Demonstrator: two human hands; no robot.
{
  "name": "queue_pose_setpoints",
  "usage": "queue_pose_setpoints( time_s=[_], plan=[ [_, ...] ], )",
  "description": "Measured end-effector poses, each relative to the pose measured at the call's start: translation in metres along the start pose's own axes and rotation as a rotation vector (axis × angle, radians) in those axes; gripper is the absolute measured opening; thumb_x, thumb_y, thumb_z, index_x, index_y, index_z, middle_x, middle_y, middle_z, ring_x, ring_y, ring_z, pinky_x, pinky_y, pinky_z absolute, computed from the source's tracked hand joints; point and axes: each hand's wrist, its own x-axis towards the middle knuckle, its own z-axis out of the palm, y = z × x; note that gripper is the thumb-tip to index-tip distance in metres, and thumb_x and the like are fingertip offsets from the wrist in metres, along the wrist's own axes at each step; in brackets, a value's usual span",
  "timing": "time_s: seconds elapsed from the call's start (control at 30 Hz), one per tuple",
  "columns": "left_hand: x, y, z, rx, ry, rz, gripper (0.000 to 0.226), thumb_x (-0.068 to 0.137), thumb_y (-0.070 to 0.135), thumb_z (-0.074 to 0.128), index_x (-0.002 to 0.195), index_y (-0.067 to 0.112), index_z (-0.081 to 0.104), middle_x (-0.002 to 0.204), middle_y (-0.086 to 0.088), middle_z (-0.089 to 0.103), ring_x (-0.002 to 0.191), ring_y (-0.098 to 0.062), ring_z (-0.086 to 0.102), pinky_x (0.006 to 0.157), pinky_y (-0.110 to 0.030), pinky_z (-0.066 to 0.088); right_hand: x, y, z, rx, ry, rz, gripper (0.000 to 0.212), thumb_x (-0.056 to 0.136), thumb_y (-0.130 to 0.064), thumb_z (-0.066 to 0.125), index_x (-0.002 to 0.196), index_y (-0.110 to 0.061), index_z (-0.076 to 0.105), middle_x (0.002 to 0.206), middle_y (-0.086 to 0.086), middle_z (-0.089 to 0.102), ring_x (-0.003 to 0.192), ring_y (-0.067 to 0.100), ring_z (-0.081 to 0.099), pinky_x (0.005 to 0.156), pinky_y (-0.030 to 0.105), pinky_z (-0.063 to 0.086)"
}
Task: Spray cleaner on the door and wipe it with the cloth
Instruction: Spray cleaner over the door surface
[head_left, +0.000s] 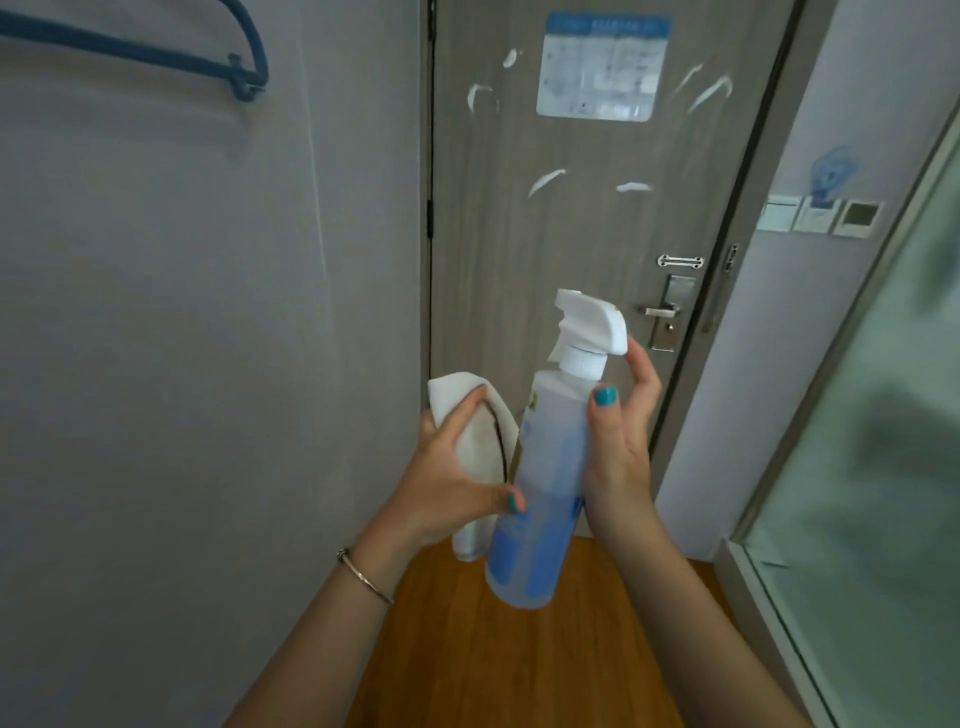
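Spray bottle (540, 467), upright, near centre, gripped by right hand (618, 447) and steadied by left hand (457, 483), which pinches the cloth (478, 431) ready for wiping; foam-streaked door (571, 218) far ahead.

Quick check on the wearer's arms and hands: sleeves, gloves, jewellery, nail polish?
Both forearms are bare, with no sleeves and no gloves in view. The left hand has a thin metal bangle at the wrist. The right hand shows no jewellery. The visible nails on both hands are painted teal, clearest on the right thumb.
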Motion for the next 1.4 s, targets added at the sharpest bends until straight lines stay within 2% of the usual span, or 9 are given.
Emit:
queue_pose_setpoints(
  time_s=[0.1,0.2,0.43,0.63,0.73,0.87,0.97,1.07,1.4],
  plan=[
    [0.029,-0.011,-0.007,-0.026,-0.057,0.101,0.128,0.019,0.066,0.083,0.132,0.056,0.025,0.135,0.016,0.023,0.127,-0.004,0.035,0.087,0.004,0.034,0.033,0.014,0.017,-0.027,0.004,0.001,0.076,0.085,-0.043,0.048,0.145,-0.014,0.013,0.086,-0.046,0.059,0.078,-0.011,0.064,0.066,0.011,0.051],
    [0.059,-0.019,-0.006,-0.016,-0.106,0.214,0.120,0.032,0.052,0.090,0.132,0.060,0.023,0.132,0.033,0.023,0.129,0.005,0.039,0.099,-0.012,0.042,0.060,0.032,0.031,-0.018,0.003,-0.017,0.063,0.096,-0.044,0.051,0.142,-0.021,0.015,0.088,-0.040,0.063,0.078,-0.005,0.065,0.068,0.015,0.053],
    [0.149,-0.048,-0.005,-0.076,-0.016,0.259,0.103,0.043,0.032,0.094,0.133,0.037,0.045,0.136,0.000,0.043,0.116,-0.011,0.060,0.086,-0.038,0.058,0.136,0.080,0.053,-0.057,-0.061,-0.032,0.099,0.071,-0.067,0.068,0.142,-0.025,0.013,0.084,-0.014,0.071,0.080,0.004,0.067,0.073,0.019,0.053],
    [0.236,-0.065,-0.015,-0.026,0.121,0.284,0.093,0.043,0.020,0.090,0.108,0.064,0.039,0.128,-0.001,0.052,0.117,-0.015,0.059,0.088,-0.040,0.057,0.213,0.131,0.059,-0.139,-0.110,-0.167,0.127,0.053,-0.022,0.088,0.150,-0.016,0.005,0.105,-0.058,0.044,0.101,-0.008,0.061,0.083,0.014,0.051],
    [0.280,-0.071,-0.020,0.032,0.105,0.307,0.094,0.046,0.016,0.090,0.122,0.046,0.042,0.128,-0.003,0.054,0.118,-0.022,0.059,0.088,-0.043,0.056,0.255,0.150,0.062,-0.111,-0.067,-0.170,0.129,0.048,-0.032,0.090,0.152,-0.025,0.013,0.131,-0.050,0.035,0.118,-0.008,0.053,0.093,0.018,0.050],
    [0.331,-0.083,-0.018,0.034,0.125,0.280,0.102,0.047,0.021,0.092,0.132,0.022,0.035,0.129,0.002,0.053,0.120,-0.021,0.057,0.089,-0.042,0.056,0.302,0.170,0.061,-0.079,-0.082,-0.136,0.113,0.046,-0.037,0.092,0.143,-0.024,0.037,0.137,0.009,0.055,0.121,0.027,0.059,0.098,0.049,0.051],
    [0.361,-0.083,-0.017,0.050,0.144,0.312,0.092,0.047,0.029,0.087,0.122,0.043,0.035,0.119,0.013,0.052,0.110,-0.006,0.060,0.083,-0.020,0.055,0.338,0.183,0.054,-0.048,-0.106,-0.073,0.084,0.042,-0.032,0.089,0.117,-0.011,0.057,0.100,0.006,0.072,0.094,0.019,0.070,0.077,0.032,0.057],
    [0.390,-0.081,-0.021,0.082,0.087,0.340,0.095,0.050,0.025,0.086,0.130,0.027,0.035,0.121,0.019,0.046,0.107,0.002,0.054,0.086,-0.013,0.046,0.370,0.193,0.052,0.019,-0.101,-0.069,0.065,0.043,-0.027,0.085,0.100,-0.007,0.061,0.083,-0.003,0.074,0.078,0.011,0.071,0.067,0.020,0.054],
    [0.529,-0.084,-0.027,0.060,0.144,0.417,0.086,0.038,0.029,0.075,0.119,0.032,0.047,0.121,0.003,0.044,0.094,0.005,0.060,0.069,-0.014,0.055,0.490,0.231,0.071,-0.023,0.052,-0.205,0.065,0.051,-0.032,0.081,0.113,-0.019,0.066,0.109,-0.005,0.072,0.100,0.016,0.069,0.084,0.030,0.056]
  ],
)
